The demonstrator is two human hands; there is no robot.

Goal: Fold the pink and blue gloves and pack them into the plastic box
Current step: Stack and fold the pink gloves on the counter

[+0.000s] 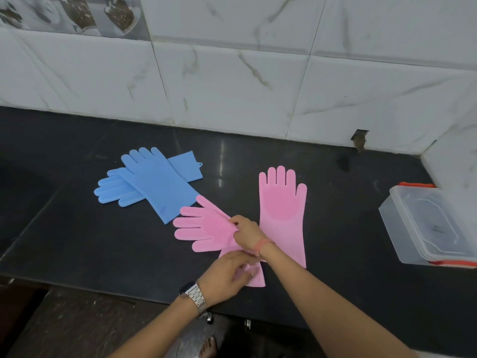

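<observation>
Lying on the dark counter, one pink glove was pinched at its palm by the right hand and gripped at its cuff by the left hand. A second pink glove lay flat beside it, two crossed blue gloves further left, the plastic box at right.

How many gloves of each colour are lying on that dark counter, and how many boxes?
Blue gloves: 2, one lying across the other
Pink gloves: 2, one flat, one under the left hand and right hand
Plastic boxes: 1
Total: 5 things
</observation>
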